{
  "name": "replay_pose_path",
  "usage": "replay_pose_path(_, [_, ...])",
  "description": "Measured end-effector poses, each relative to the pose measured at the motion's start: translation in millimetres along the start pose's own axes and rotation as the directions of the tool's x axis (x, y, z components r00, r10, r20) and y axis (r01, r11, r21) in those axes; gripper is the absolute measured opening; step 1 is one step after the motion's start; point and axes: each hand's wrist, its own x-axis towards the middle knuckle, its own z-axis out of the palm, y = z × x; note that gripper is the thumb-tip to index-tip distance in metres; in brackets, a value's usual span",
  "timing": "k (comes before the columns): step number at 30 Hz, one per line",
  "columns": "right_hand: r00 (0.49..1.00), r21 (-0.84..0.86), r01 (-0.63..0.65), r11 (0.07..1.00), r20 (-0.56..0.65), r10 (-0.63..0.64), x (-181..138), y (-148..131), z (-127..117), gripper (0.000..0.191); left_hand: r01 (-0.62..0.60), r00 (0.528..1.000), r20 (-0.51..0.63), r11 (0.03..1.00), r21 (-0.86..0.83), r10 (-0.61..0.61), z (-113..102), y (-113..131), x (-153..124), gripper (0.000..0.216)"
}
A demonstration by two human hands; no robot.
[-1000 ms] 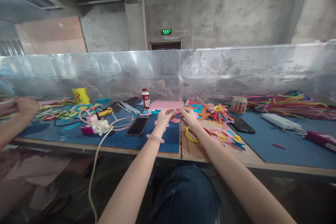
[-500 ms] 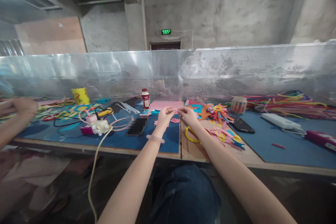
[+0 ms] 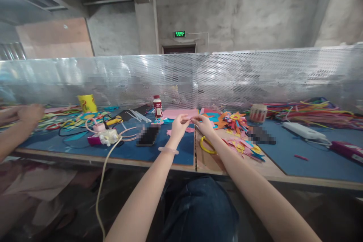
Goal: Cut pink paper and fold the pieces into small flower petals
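Note:
My left hand (image 3: 179, 126) and my right hand (image 3: 203, 124) meet above the blue mat (image 3: 159, 147), fingertips pinched together on a small pink paper piece (image 3: 190, 120) held between them. A pale bracelet (image 3: 168, 150) sits on my left wrist. Below the hands lies a pink cut-out (image 3: 189, 130), and a pink sheet (image 3: 179, 113) lies just behind them. A yellow ring (image 3: 206, 146) rests on the wooden board under my right wrist.
A red-capped bottle (image 3: 157, 106), a yellow cup (image 3: 87, 103), a glue gun with cord (image 3: 105, 137), a paper flower (image 3: 235, 119), coloured scraps (image 3: 243, 146) and a white power strip (image 3: 300, 130) lie about. Another person's hand (image 3: 27, 113) works at far left. A perforated metal screen (image 3: 255, 75) backs the table.
Both hands have lifted slightly and drawn closer together around the pink piece. The other person's hand at far left shifted a little.

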Motion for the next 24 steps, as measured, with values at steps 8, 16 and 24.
replay_pose_path(8, [0.998, -0.031, -0.069, 0.997, 0.003, 0.07, 0.3, -1.2, -1.2, 0.018, 0.001, 1.0, 0.018, 0.999, 0.035, -0.001, -1.3, 1.0, -0.3, 0.029])
replay_pose_path(16, [0.997, -0.023, -0.07, 0.997, 0.021, 0.07, 2.3, -0.1, -4.4, 0.031, 0.034, 0.999, -0.008, 0.999, -0.013, -0.034, -2.2, 2.4, -0.2, 0.03])
replay_pose_path(24, [0.996, -0.064, -0.091, 0.994, -0.012, 0.091, 0.3, -0.3, -3.4, 0.022, 0.091, 0.996, 0.014, 0.995, -0.029, -0.091, -1.6, 4.2, -0.8, 0.03])
